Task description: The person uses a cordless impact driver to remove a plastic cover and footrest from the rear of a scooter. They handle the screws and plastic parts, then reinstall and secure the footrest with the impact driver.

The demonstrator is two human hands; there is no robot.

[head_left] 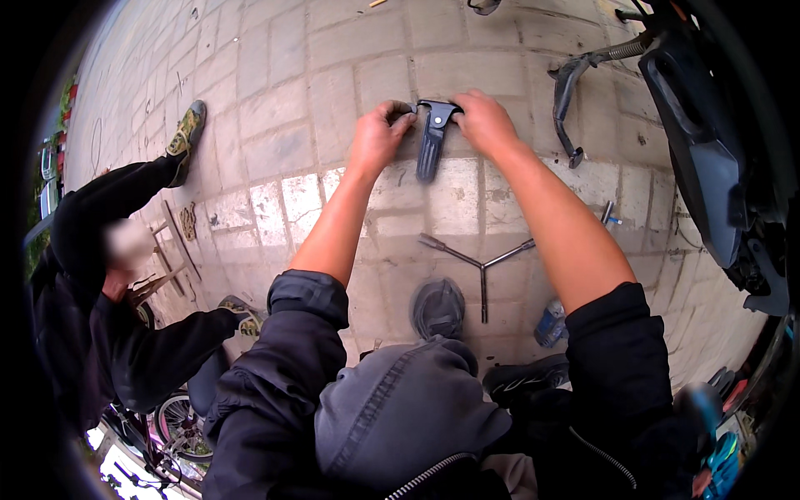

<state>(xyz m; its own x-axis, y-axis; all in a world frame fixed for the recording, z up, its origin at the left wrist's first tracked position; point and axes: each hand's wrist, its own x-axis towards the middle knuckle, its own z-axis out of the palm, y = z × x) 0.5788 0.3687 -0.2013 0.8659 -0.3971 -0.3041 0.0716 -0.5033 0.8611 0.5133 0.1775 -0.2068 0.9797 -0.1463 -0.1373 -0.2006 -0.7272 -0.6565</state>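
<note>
Out in front of me, my left hand (383, 137) and my right hand (485, 123) hold a black T-shaped bracket with a ribbed peg (430, 146) by the two ends of its crosspiece. The ribbed part points down toward me, and a shiny round bolt head or rivet shows near the top. The fingertips of both hands are closed on the ends. Nearer to me, a Y-shaped socket wrench (482, 265) lies on the paving, partly covered by my right forearm.
A scooter or motorcycle (696, 137) stands on the right, its side stand (564, 104) reaching out. Beside my right sleeve are a plastic bottle (550, 325) and a metal tool (607, 212). A person in dark clothes (125, 333) sits at left, legs stretched out, near a bicycle wheel (179, 427).
</note>
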